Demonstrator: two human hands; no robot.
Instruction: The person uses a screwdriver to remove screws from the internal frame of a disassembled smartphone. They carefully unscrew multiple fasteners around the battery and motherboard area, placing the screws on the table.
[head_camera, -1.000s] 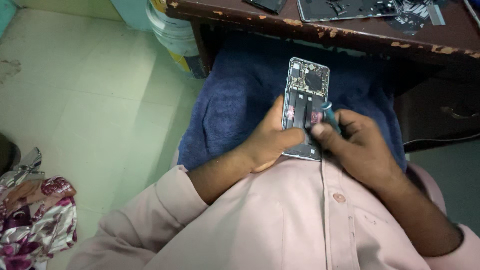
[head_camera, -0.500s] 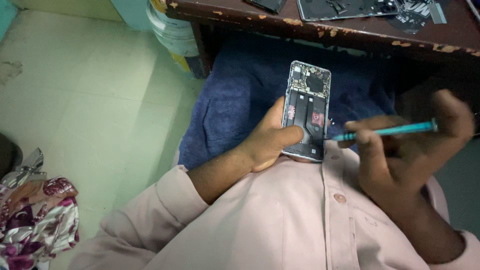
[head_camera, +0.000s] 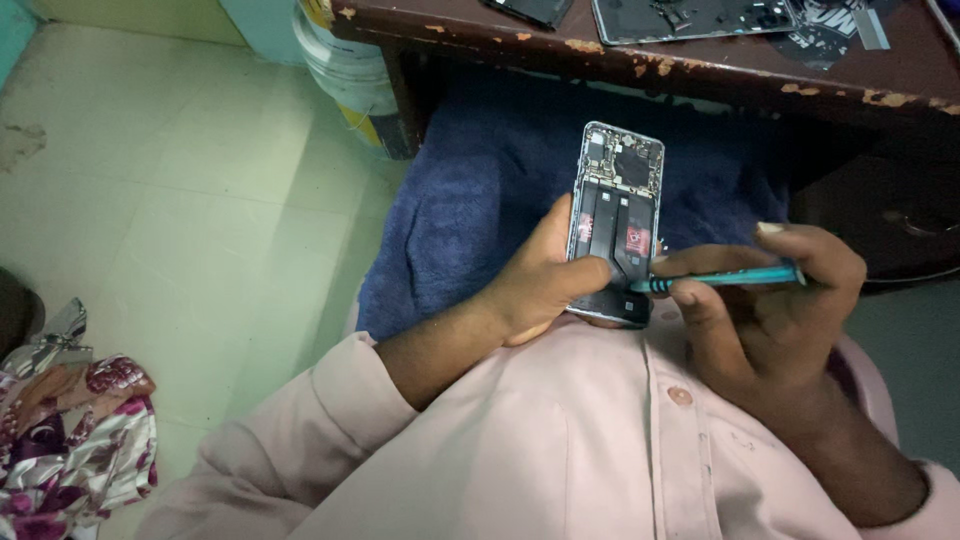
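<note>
Left hand (head_camera: 545, 285) fingers grip an opened phone (head_camera: 615, 220) with a red label inside; right hand (head_camera: 765, 300) pinches a teal screwdriver (head_camera: 725, 279) at its lower end.

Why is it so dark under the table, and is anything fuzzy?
Head view: the table shades the space beneath it, so the blue towel looks dim there, while the pale floor is brightly lit. The opened phone in the left hand looks sharp; the right hand with the teal screwdriver is slightly soft.
</note>
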